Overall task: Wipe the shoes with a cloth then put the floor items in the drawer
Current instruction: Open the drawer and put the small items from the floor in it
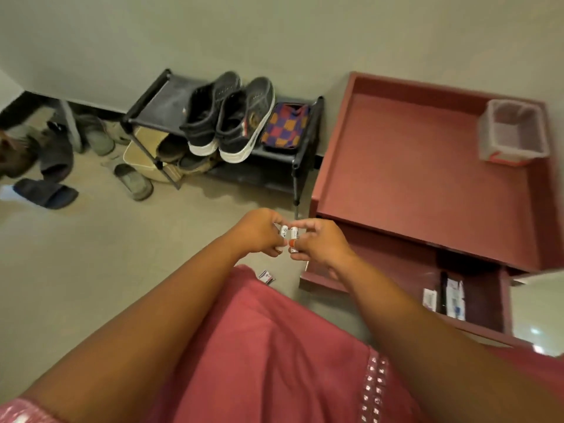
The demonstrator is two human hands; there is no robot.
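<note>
Left hand point(259, 232) and right hand point(320, 244) each pinch an upright battery point(294, 235), knuckles together.

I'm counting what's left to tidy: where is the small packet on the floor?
In the head view the small packet lies on the floor at centre, beside the pink garment's edge, left of the open drawer.

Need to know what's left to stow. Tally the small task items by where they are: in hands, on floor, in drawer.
In hands: 2 batteries, one in left hand, one in right hand
On floor: 1 small packet
In open drawer: 3 items
Total: 6
</note>
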